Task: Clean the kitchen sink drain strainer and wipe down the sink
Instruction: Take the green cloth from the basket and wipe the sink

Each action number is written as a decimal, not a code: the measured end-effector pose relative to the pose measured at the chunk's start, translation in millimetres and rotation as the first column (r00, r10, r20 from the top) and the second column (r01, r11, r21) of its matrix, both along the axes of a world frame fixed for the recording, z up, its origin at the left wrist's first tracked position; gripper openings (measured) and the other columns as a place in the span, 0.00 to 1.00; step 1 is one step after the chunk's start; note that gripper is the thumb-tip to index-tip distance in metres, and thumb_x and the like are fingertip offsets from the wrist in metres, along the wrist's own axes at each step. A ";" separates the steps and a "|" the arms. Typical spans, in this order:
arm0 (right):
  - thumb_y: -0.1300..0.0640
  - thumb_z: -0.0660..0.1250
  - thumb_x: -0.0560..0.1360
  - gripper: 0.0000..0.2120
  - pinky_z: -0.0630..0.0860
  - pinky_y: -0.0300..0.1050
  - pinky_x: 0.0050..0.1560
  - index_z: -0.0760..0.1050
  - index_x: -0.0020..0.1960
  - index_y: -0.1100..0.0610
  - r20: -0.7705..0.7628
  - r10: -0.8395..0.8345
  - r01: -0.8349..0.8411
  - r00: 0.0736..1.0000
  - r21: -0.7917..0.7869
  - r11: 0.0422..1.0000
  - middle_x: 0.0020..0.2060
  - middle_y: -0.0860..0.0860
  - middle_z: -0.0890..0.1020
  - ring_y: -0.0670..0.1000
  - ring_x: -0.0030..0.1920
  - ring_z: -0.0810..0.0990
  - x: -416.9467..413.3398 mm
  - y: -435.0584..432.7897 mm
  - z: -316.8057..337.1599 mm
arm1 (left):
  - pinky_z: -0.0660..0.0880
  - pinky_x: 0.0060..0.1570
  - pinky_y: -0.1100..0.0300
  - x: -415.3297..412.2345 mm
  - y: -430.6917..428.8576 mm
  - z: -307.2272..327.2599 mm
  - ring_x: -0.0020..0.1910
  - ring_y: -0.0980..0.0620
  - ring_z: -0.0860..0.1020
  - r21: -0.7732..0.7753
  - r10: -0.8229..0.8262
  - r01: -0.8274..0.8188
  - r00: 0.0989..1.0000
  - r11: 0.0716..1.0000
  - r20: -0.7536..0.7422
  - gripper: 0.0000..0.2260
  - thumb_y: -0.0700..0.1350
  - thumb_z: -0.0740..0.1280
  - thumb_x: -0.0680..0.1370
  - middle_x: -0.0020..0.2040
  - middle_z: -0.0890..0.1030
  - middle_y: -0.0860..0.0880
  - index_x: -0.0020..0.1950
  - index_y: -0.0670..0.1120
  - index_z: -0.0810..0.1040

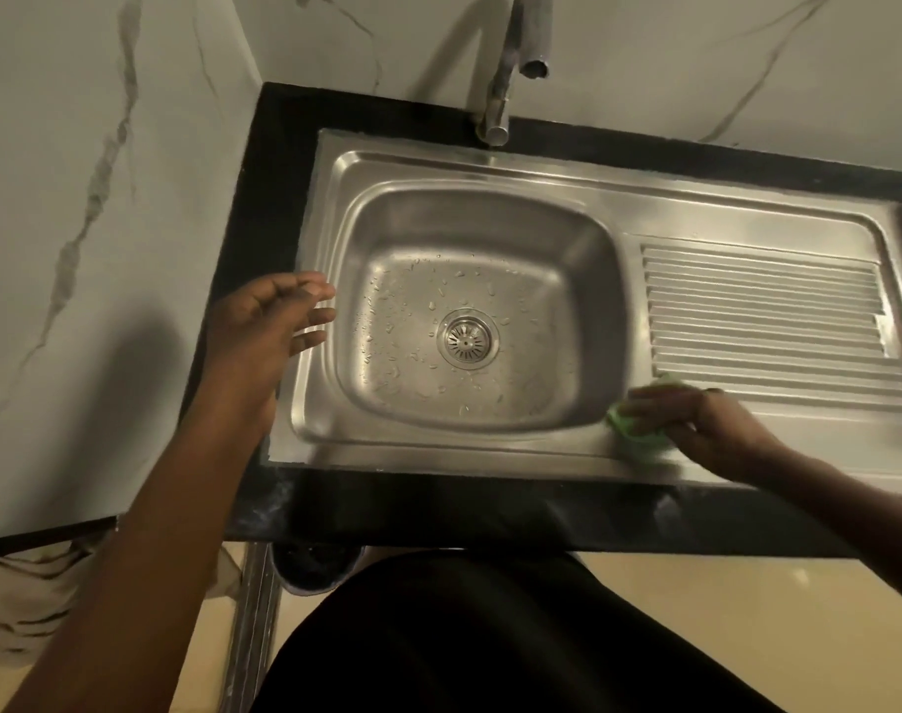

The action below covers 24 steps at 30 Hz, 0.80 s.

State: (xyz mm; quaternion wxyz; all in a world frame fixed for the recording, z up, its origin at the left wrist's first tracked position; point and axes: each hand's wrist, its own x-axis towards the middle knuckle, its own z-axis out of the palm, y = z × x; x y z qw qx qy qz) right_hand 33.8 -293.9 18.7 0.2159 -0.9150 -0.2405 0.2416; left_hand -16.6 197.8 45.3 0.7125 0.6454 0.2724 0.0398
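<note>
While your left hand (268,321) hovers open beside the sink (613,450), strainer (467,342) seated flat in drain; right hand (695,424) presses a green cloth (639,437), blurred, seemingly gripped, on the front rim.

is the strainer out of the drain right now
No, the strainer sits in the drain at the bottom of the sink, while the right hand presses a green sponge on the front rim.

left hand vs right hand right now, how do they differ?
The left hand is empty with fingers spread; the right hand presses a green sponge. The left hand is at the sink's left rim, the right at the front rim beside the ribbed drainboard. Both are bare.
</note>
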 end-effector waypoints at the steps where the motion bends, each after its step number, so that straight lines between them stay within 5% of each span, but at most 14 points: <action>1: 0.78 0.69 0.70 0.35 0.75 0.49 0.72 0.83 0.65 0.44 0.055 0.001 0.001 0.998 -0.037 0.999 0.68 0.42 0.80 0.45 0.73 0.75 -4.2 -9.0 2.4 | 0.83 0.56 0.52 -0.4 0.0 -1.5 0.53 0.47 0.88 -0.007 0.003 -0.003 1.000 1.000 0.005 0.10 0.49 0.73 0.77 0.54 0.89 0.48 0.56 0.49 0.87; 6: 0.66 0.67 0.81 0.30 0.52 0.33 0.80 0.70 0.78 0.44 0.055 0.054 -0.052 0.997 -0.040 0.998 0.79 0.38 0.67 0.44 0.83 0.59 -61.0 -18.9 -21.9 | 0.82 0.58 0.50 -3.3 -7.0 -12.1 0.54 0.46 0.87 -0.011 -0.015 0.015 1.000 1.000 -0.003 0.08 0.45 0.71 0.81 0.55 0.89 0.46 0.58 0.48 0.86; 11: 0.65 0.65 0.82 0.30 0.59 0.59 0.82 0.66 0.81 0.47 0.145 0.063 -0.074 0.987 0.074 0.995 0.82 0.42 0.63 0.49 0.83 0.58 -91.4 35.1 -44.1 | 0.82 0.55 0.52 1.0 -26.8 -12.4 0.51 0.49 0.87 -0.029 -0.062 0.062 0.998 0.998 0.000 0.06 0.45 0.70 0.81 0.53 0.89 0.48 0.54 0.51 0.87; 15: 0.69 0.64 0.80 0.29 0.53 0.57 0.84 0.69 0.80 0.57 0.158 0.278 -0.311 0.947 0.247 0.918 0.82 0.52 0.64 0.54 0.84 0.57 -99.9 149.6 -49.8 | 0.82 0.53 0.54 2.8 -39.4 -5.2 0.52 0.48 0.88 -0.030 -0.075 0.076 0.997 0.997 0.027 0.06 0.47 0.72 0.79 0.53 0.89 0.49 0.53 0.52 0.88; 18: 0.63 0.64 0.81 0.26 0.50 0.58 0.83 0.69 0.78 0.62 0.197 0.416 -0.458 0.888 0.278 0.844 0.80 0.58 0.66 0.59 0.83 0.59 -112.1 259.7 -55.2 | 0.83 0.54 0.54 2.2 -44.5 2.7 0.52 0.48 0.88 -0.028 -0.066 0.067 0.997 0.997 0.035 0.08 0.52 0.74 0.74 0.53 0.89 0.49 0.51 0.53 0.88; 24: 0.47 0.63 0.82 0.31 0.51 0.56 0.82 0.62 0.82 0.50 0.317 0.632 -0.637 0.707 -0.102 0.764 0.83 0.49 0.62 0.53 0.83 0.55 -126.1 323.7 -50.4 | 0.83 0.57 0.52 -0.8 -42.0 5.3 0.56 0.46 0.88 0.022 -0.079 0.078 0.997 0.997 0.021 0.07 0.50 0.72 0.78 0.55 0.89 0.49 0.55 0.53 0.87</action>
